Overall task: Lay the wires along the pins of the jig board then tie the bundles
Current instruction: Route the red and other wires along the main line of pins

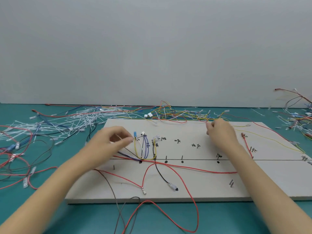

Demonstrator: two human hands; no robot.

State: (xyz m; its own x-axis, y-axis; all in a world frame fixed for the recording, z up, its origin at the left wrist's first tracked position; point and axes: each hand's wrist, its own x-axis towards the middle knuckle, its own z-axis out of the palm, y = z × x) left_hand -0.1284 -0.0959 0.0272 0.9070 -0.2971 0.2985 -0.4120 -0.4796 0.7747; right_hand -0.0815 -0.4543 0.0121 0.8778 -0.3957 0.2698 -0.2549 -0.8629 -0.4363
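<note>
A red wire [177,168] trailed off the jig board's [194,188] near edge onto the teal surface [94,217]. Further in, the left hand [113,141] pinched thin wires beside looped ones [143,149] at the pins; the right hand [219,132], fingers curled, pinched a yellow wire [273,141]. Cable ties [81,120] lay beyond.

On a teal table [168,220], a pale grey jig board [194,186] carries metal pins [166,157] and looped coloured wires [145,149]. The left hand [114,141] pinches a thin wire; the right hand [219,132] curls over yellow wire [270,140]. White cable ties [76,120] lie behind.
</note>
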